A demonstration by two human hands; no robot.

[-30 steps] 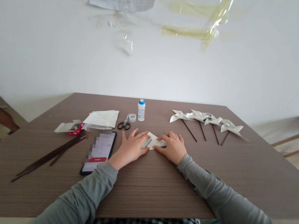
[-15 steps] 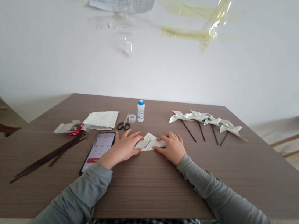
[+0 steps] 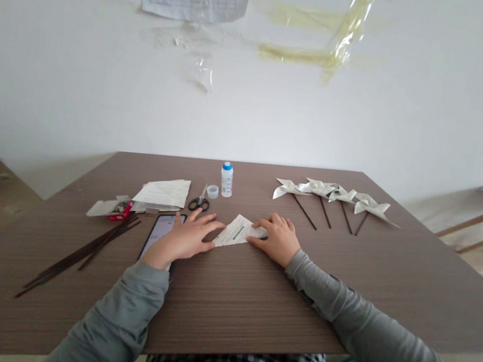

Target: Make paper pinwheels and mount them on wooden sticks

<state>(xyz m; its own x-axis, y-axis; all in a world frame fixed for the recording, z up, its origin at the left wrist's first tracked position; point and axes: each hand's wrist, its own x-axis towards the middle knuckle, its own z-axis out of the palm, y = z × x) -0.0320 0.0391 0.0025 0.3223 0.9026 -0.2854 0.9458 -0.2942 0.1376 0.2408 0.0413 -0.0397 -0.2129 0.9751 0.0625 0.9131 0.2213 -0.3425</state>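
A folded triangular piece of printed paper [image 3: 235, 232] lies on the table between my hands. My right hand [image 3: 277, 237] holds its right corner down, thumb and fingertips pressed on it. At the left corner is my left hand [image 3: 189, 236], open with its fingers spread, thumb and fingertips at the paper's edge. A phone [image 3: 161, 231] lies partly hidden under my left hand and wrist. Just beyond that hand are black-handled scissors [image 3: 199, 202].
A glue bottle [image 3: 226, 180] with a blue cap stands behind, beside a clear tape roll or cap [image 3: 212, 191]. At left are a paper stack [image 3: 162, 193], a small red box [image 3: 120, 210] and dark sticks [image 3: 78, 254]. Several paper pinwheels [image 3: 342, 195] lie at the right rear.
My left hand has slid left along the paper toward its left corner, covering more of the phone and showing more of the paper. My right hand has stayed in place.
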